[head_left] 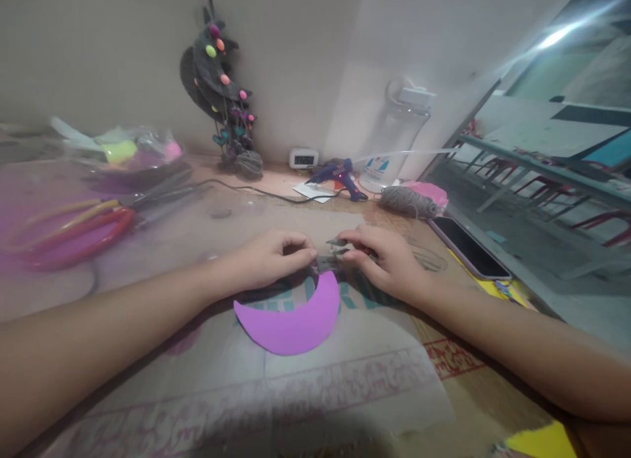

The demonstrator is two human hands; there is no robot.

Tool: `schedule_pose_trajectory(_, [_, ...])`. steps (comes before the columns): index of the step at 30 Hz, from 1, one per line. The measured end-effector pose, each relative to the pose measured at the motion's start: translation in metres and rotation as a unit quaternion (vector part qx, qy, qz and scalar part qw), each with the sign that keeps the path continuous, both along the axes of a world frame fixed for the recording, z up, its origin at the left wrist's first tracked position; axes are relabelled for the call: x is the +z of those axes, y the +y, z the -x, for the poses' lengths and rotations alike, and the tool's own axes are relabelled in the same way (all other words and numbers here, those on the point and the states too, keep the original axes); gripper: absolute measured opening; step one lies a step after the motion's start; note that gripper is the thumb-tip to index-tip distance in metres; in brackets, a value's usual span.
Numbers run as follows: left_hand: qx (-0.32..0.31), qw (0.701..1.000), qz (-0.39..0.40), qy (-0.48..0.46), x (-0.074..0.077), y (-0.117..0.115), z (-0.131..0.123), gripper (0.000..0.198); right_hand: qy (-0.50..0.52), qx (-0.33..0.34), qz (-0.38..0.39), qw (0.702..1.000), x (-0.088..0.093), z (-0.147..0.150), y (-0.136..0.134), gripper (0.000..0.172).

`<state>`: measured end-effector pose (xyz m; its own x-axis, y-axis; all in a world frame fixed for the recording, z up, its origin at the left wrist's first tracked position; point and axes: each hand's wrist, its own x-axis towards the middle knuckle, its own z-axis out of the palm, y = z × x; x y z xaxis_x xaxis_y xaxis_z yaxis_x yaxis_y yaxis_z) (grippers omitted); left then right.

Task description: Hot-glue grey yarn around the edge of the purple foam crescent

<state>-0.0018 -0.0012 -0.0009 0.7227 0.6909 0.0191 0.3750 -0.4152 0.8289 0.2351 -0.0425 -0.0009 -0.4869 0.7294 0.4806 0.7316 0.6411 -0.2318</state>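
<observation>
My left hand (276, 257) is closed, thumb and forefinger pinched together just above the upper tip of a purple crescent cutout (300, 323). What the pinch holds, if anything, is too blurred to make out. Facing it, my right hand (387, 257) has its fingers curled round a small grey piece (336, 242) that pokes out toward the left hand; its kind is unclear. The purple crescent lies flat on the printed translucent sheet (374, 392), below both hands.
Behind the hands stand a purple glue gun (340, 175), a small digital clock (303, 158) and a clear bottle (394, 142). Grey yarn (407, 202) and a phone (470, 248) lie right. Red-and-yellow-handled scissors (118, 220) lie left. A grey crescent ornament (211, 70) hangs on the wall.
</observation>
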Motion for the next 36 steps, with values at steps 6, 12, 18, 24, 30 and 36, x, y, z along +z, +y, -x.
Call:
schedule_pose_trajectory(6, [0.049, 0.998, -0.036, -0.022, 0.004, -0.003, -0.001, 0.033, 0.126, -0.033, 0.134, 0.982, 0.006, 0.008, -0.007, 0.024])
schedule_pose_trajectory(12, [0.096, 0.994, -0.033, -0.049, 0.005, -0.006, -0.001, 0.034, 0.089, 0.010, 0.176, 0.980, 0.006, 0.018, -0.014, 0.021])
schedule_pose_trajectory(18, [0.079, 0.993, -0.055, -0.072, 0.000, -0.002, -0.001, 0.038, 0.126, -0.004, 0.222, 0.967, 0.006, 0.020, -0.010, 0.022])
schedule_pose_trajectory(24, [0.074, 0.994, -0.057, -0.059, -0.002, -0.004, -0.002, 0.031, 0.110, 0.011, 0.228, 0.967, 0.004, 0.019, -0.009, 0.019])
schedule_pose_trajectory(30, [0.062, 0.995, -0.078, -0.029, 0.002, -0.005, -0.002, 0.033, 0.104, 0.024, 0.226, 0.968, 0.003, 0.019, -0.010, 0.017])
schedule_pose_trajectory(36, [0.046, 0.995, -0.079, -0.044, 0.001, -0.005, 0.000, 0.033, 0.109, 0.034, 0.216, 0.970, 0.002, 0.019, -0.010, 0.017])
